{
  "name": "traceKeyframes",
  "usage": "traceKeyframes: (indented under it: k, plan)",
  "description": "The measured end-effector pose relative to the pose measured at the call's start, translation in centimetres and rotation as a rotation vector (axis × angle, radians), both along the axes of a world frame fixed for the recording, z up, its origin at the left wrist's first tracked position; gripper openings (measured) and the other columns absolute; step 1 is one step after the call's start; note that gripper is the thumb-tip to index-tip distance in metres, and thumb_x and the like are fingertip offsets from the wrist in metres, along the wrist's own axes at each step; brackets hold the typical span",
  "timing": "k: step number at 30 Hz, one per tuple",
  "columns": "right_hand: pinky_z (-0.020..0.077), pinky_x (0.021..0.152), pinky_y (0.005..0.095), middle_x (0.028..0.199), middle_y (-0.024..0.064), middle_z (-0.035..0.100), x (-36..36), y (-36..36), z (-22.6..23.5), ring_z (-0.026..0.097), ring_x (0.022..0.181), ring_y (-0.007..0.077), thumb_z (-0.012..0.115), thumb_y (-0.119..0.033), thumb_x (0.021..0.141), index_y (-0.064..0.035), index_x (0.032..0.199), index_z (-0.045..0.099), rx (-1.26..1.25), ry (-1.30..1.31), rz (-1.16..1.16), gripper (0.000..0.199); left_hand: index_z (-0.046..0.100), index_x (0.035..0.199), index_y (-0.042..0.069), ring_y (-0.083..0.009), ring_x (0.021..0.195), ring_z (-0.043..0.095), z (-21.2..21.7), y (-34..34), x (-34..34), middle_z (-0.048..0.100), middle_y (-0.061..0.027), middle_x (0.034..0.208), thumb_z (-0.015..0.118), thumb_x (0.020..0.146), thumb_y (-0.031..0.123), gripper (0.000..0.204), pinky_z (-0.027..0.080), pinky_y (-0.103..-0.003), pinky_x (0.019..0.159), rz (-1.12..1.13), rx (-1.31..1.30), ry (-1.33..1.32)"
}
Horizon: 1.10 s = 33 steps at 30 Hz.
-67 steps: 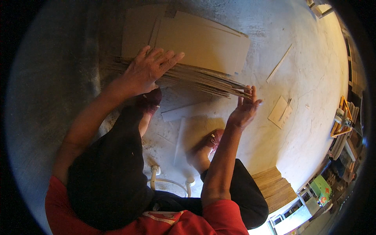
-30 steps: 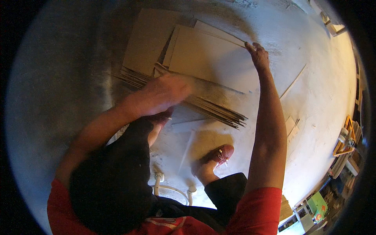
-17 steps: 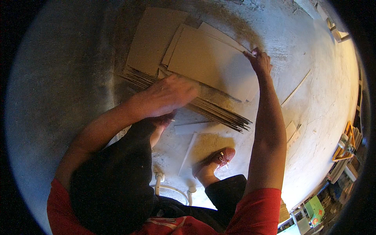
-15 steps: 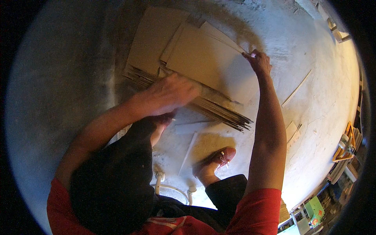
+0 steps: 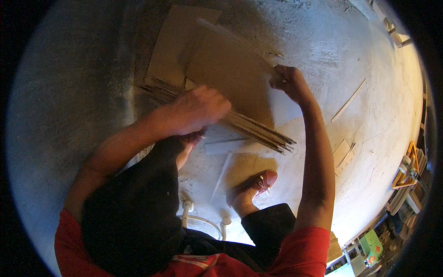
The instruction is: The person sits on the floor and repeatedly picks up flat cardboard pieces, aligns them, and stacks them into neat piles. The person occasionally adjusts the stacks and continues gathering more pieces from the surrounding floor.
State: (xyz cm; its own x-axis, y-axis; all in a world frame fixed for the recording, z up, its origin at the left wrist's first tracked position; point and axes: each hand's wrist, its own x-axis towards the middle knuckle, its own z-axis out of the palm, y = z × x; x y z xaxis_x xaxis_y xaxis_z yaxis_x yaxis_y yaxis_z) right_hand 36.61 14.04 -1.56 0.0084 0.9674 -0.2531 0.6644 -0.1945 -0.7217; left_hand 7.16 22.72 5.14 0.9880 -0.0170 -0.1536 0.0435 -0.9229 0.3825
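A stack of flat brown cardboard sheets [image 5: 175, 51] lies on the concrete floor in front of me. My left hand [image 5: 199, 107] rests palm down on the stack's near edge [image 5: 258, 131], pressing the sheets. My right hand [image 5: 287, 81] is closed on the right edge of the top cardboard sheet [image 5: 230, 74], which is lifted and tilted off the pile and looks blurred. My two feet stand just below the stack, the right one in a red shoe [image 5: 258, 181].
Loose pale strips [image 5: 349, 100] and a small cardboard offcut [image 5: 340, 153] lie on the floor to the right. A white sheet [image 5: 230, 147] and thin strip lie near my feet. Cluttered shelving with yellow and green things [image 5: 406, 168] lines the far right edge.
My right hand went from the stack's near edge to the top sheet's far right corner, gripped it and has lifted and pulled it toward me. My left hand stayed pressing on the stack.
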Motion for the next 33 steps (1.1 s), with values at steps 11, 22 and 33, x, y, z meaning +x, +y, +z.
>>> traceKeyframes:
  k: [11, 22, 33]
  plan:
    - [0.0468, 0.077, 0.0440, 0.093, 0.0217, 0.061, -8.4, -8.1, 11.7, 0.057, 0.089, 0.0425, 0.058, -0.008, 0.080, -0.0031, 0.108, 0.058, -0.276, -0.116, -0.120, 0.028, 0.054, 0.110, 0.006, -0.0269, 0.105, 0.051, -1.1, -1.6, 2.2, 0.053, -0.0154, 0.123, 0.055, 0.081, 0.019, 0.032, 0.041, -0.043, 0.087, -0.026, 0.351, -0.505]
    - [0.0496, 0.070, 0.0415, 0.107, 0.0135, 0.057, -11.5, -9.4, 9.3, 0.059, 0.090, 0.0336, 0.070, -0.007, 0.065, -0.0143, 0.140, 0.033, -0.034, -0.528, -0.013, 0.083, 0.047, 0.123, 0.011, -0.0261, 0.110, 0.052, 1.0, 1.3, 0.9, 0.054, -0.0121, 0.116, 0.067, 0.076, 0.022, 0.052, 0.041, -0.043, 0.093, 0.105, 0.128, -0.639]
    - [0.0502, 0.074, 0.0408, 0.105, 0.0141, 0.056, -7.7, -9.1, 9.0, 0.061, 0.091, 0.0330, 0.073, -0.011, 0.069, -0.0166, 0.145, 0.024, -0.189, -0.720, -0.404, 0.090, 0.054, 0.117, -0.003, -0.0288, 0.100, 0.058, -17.7, 14.2, -13.9, 0.058, -0.0201, 0.112, 0.075, 0.073, 0.009, 0.049, 0.050, -0.041, 0.084, 1.580, -0.723, -0.524]
